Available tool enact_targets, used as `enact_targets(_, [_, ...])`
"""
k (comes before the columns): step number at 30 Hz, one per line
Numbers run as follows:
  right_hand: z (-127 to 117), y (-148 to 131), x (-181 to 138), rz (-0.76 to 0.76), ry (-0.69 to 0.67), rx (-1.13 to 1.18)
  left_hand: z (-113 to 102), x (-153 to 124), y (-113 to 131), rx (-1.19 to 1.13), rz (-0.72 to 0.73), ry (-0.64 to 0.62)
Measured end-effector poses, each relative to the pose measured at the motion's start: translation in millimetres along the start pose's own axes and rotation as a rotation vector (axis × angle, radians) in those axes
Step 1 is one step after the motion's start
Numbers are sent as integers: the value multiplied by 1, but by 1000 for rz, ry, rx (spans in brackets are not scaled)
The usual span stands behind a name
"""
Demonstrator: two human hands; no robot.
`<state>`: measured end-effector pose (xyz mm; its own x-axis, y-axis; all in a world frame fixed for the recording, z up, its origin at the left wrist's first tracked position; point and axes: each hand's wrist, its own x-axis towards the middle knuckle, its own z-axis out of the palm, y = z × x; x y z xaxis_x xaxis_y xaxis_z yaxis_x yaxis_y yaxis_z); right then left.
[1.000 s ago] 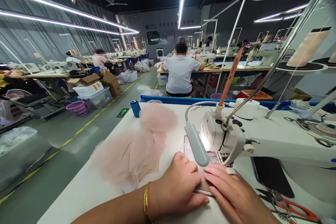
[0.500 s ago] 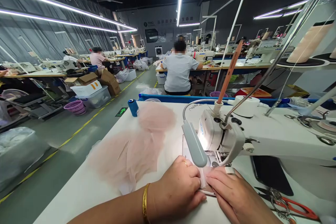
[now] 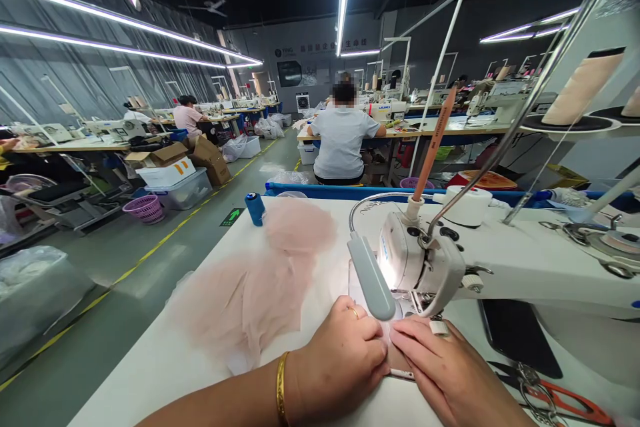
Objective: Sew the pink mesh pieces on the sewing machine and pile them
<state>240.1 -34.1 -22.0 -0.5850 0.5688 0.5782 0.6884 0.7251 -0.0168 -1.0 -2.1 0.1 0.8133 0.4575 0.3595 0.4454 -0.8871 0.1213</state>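
A small piece of sheer pink fabric (image 3: 399, 355) lies at the front of the white sewing machine (image 3: 403, 250), partly covered by my hands. My left hand (image 3: 340, 350) is closed, its curled fingers pinching the fabric's left side. From the right, my right hand (image 3: 443, 360) presses its fingers together on the fabric; its thumb is hidden. Both sets of fingertips are close to each other, just below the grey lamp (image 3: 373, 277). That lamp and the machine head hide most of the needle area. More sheer pink fabric (image 3: 245, 307) lies loosely to the left.
A blue thread spool (image 3: 255, 209) stands at the table's far left corner. Right of my hand are a black phone (image 3: 520, 337) and orange-handled scissors (image 3: 575, 400) with metal rings. A pencil (image 3: 435, 143) stands upright on the machine. Ahead, a person (image 3: 343, 140) sits sewing.
The fabric between my hands has shifted: the pale strip has moved up toward the machine, and more plain pink shows below it. My hands stay almost in place. The view has tilted slightly.
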Motion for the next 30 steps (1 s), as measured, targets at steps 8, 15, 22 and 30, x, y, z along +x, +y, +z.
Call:
enact_targets(8, [4, -1, -1, 58, -2, -7, 7, 0, -1, 59, 3, 37])
enact_targets(15, [22, 6, -8, 141, -22, -89, 8, 6, -9, 87, -55, 48])
enact_targets(22, [30, 10, -14, 164, -19, -36, 19, 9, -18, 100, -113, 93])
enact_targets(30, [30, 10, -16, 169, 11, -11, 25, 13, -21, 120, -129, 69])
